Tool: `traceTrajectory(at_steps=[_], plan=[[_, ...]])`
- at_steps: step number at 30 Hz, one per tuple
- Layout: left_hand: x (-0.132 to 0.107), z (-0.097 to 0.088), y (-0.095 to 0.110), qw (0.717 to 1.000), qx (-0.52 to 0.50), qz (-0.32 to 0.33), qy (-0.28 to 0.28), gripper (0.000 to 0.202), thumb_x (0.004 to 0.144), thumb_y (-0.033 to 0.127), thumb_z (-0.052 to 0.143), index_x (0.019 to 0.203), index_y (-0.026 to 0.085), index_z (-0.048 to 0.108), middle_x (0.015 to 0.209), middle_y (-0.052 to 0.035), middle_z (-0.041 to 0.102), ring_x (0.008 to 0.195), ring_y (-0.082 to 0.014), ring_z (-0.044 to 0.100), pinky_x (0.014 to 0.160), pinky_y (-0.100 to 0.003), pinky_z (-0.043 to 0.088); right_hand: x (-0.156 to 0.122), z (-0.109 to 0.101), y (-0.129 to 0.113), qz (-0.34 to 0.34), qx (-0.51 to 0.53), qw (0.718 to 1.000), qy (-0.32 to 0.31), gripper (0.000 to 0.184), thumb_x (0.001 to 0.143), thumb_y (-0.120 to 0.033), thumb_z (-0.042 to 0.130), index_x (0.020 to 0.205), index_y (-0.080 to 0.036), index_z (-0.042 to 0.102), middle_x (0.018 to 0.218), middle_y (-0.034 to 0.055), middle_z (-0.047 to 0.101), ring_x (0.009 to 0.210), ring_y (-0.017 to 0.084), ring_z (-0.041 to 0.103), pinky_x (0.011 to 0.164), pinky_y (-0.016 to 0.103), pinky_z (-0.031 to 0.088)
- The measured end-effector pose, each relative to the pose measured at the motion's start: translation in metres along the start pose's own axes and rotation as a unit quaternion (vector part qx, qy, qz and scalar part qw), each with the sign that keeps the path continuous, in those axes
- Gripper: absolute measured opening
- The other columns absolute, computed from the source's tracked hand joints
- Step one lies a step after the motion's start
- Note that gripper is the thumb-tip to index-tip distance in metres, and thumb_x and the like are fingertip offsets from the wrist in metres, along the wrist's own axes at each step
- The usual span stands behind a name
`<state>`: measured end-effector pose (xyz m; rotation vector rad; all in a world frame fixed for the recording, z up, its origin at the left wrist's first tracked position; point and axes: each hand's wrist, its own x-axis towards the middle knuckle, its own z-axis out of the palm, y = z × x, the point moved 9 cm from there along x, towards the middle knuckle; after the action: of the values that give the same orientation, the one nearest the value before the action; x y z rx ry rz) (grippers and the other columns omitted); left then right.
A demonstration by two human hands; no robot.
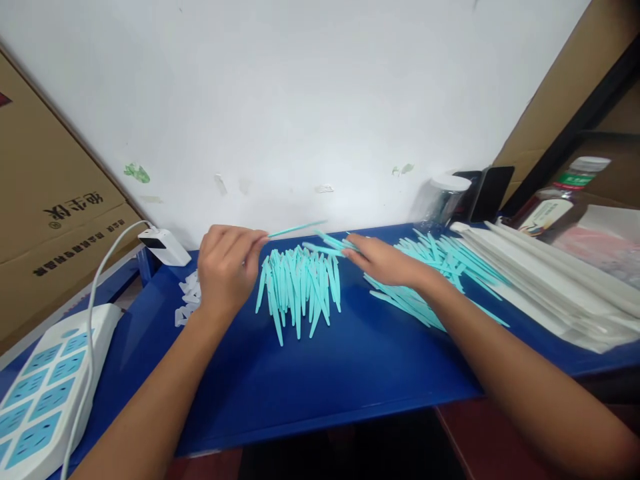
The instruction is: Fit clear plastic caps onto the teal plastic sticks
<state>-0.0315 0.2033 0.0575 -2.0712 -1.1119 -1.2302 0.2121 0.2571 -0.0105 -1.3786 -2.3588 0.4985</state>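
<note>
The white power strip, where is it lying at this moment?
In the head view, the white power strip lies at the lower left on the blue table, below the small white charger.

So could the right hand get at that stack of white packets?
Probably yes: the white packets lie open beside the right hand, with only flat teal sticks between.

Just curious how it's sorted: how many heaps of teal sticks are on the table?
2. The middle heap lies just right of the left hand, which pinches a single stick; the right heap spreads under the right hand. None looks hidden.
</note>
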Motion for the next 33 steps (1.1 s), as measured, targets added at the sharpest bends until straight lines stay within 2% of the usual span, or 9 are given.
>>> traceTrajectory(at_steps=[3, 7, 10, 16, 18, 20, 24, 28, 33], plan=[[-0.009, 0.006, -0.021, 0.978, -0.097, -0.183, 0.011, 0.023, 0.103, 0.042, 0.058, 0.103, 0.022, 0.069, 0.09, -0.007, 0.078, 0.09, -0.0254, 0.071, 0.086, -0.041, 0.053, 0.002, -0.013, 0.001, 0.028, 0.175, 0.979, 0.098, 0.033, 0.108, -0.049, 0.041, 0.088, -0.023, 0.042, 0.075, -0.0009, 0.044, 0.065, 0.015, 0.039, 0.061, 0.03, 0.032], [-0.036, 0.059, -0.004, 0.855, -0.373, -0.346, -0.1, 0.031, 0.1, 0.052, 0.06, 0.1, 0.022, 0.057, 0.079, -0.0053, 0.079, 0.079, -0.0224, 0.074, 0.077, -0.035, 0.056, 0.006, 0.014, -0.019, 0.013, 0.48, 0.874, 0.072, 0.041, 0.102, -0.063, 0.05, 0.101, -0.022, 0.051, 0.069, -0.0077, 0.03, 0.053, 0.01, 0.025, 0.05, 0.027, 0.022], [-0.048, 0.081, 0.028, 0.799, -0.45, -0.35, -0.19, 0.031, 0.096, 0.051, 0.067, 0.096, 0.023, 0.056, 0.078, -0.0051, 0.079, 0.075, -0.0221, 0.074, 0.075, -0.035, 0.055, 0.005, 0.029, -0.034, -0.006, 0.532, 0.843, 0.078, 0.049, 0.098, -0.067, 0.055, 0.109, -0.02, 0.057, 0.066, -0.0091, 0.03, 0.051, 0.009, 0.025, 0.048, 0.025, 0.022], [-0.055, 0.085, 0.068, 0.783, -0.473, -0.279, -0.292, 0.028, 0.093, 0.05, 0.07, 0.085, 0.023, 0.071, 0.085, -0.007, 0.08, 0.083, -0.0256, 0.075, 0.081, -0.04, 0.058, -0.003, 0.038, -0.055, -0.06, 0.437, 0.895, 0.057, 0.048, 0.097, -0.068, 0.057, 0.09, -0.02, 0.057, 0.069, -0.0034, 0.054, 0.059, 0.013, 0.051, 0.058, 0.027, 0.042], [-0.054, 0.084, 0.062, 0.791, -0.459, -0.28, -0.291, 0.029, 0.091, 0.051, 0.072, 0.086, 0.023, 0.074, 0.084, -0.0071, 0.079, 0.083, -0.026, 0.075, 0.08, -0.04, 0.058, -0.004, 0.03, -0.054, -0.075, 0.394, 0.913, 0.077, 0.049, 0.099, -0.066, 0.054, 0.081, -0.021, 0.052, 0.068, -0.0032, 0.052, 0.063, 0.013, 0.05, 0.06, 0.027, 0.041], [-0.048, 0.077, 0.043, 0.815, -0.438, -0.297, -0.237, 0.031, 0.093, 0.054, 0.069, 0.092, 0.022, 0.071, 0.08, -0.0053, 0.076, 0.078, -0.0234, 0.073, 0.076, -0.037, 0.057, -0.005, 0.024, -0.056, -0.102, 0.34, 0.932, 0.072, 0.049, 0.1, -0.064, 0.054, 0.08, -0.02, 0.053, 0.071, -0.0028, 0.051, 0.066, 0.013, 0.047, 0.063, 0.026, 0.038], [-0.034, 0.052, 0.002, 0.857, -0.396, -0.318, -0.092, 0.04, 0.1, 0.06, 0.053, 0.097, 0.022, 0.063, 0.069, 0.0005, 0.063, 0.059, -0.0153, 0.059, 0.057, -0.028, 0.047, -0.008, 0.032, -0.065, -0.124, 0.278, 0.951, -0.048, 0.046, 0.102, -0.06, 0.054, 0.091, -0.017, 0.067, 0.07, -0.0037, 0.047, 0.065, 0.013, 0.044, 0.063, 0.026, 0.036], [-0.026, 0.044, 0.011, 0.917, -0.305, -0.22, -0.136, 0.041, 0.103, 0.057, 0.05, 0.089, 0.021, 0.064, 0.061, 0.0028, 0.051, 0.051, -0.013, 0.044, 0.051, -0.027, 0.035, -0.015, 0.04, -0.075, -0.137, 0.255, 0.95, -0.115, 0.044, 0.103, -0.056, 0.055, 0.09, -0.017, 0.068, 0.071, -0.0026, 0.051, 0.066, 0.013, 0.049, 0.064, 0.027, 0.036], [-0.029, 0.044, 0.02, 0.943, -0.237, -0.174, -0.155, 0.044, 0.108, 0.048, 0.041, 0.079, 0.022, 0.061, 0.055, 0.0032, 0.044, 0.049, -0.0138, 0.043, 0.052, -0.029, 0.033, -0.012, 0.044, -0.073, -0.127, 0.265, 0.95, -0.103, 0.047, 0.1, -0.058, 0.06, 0.075, -0.018, 0.057, 0.066, -0.0046, 0.047, 0.062, 0.011, 0.045, 0.061, 0.026, 0.033]])
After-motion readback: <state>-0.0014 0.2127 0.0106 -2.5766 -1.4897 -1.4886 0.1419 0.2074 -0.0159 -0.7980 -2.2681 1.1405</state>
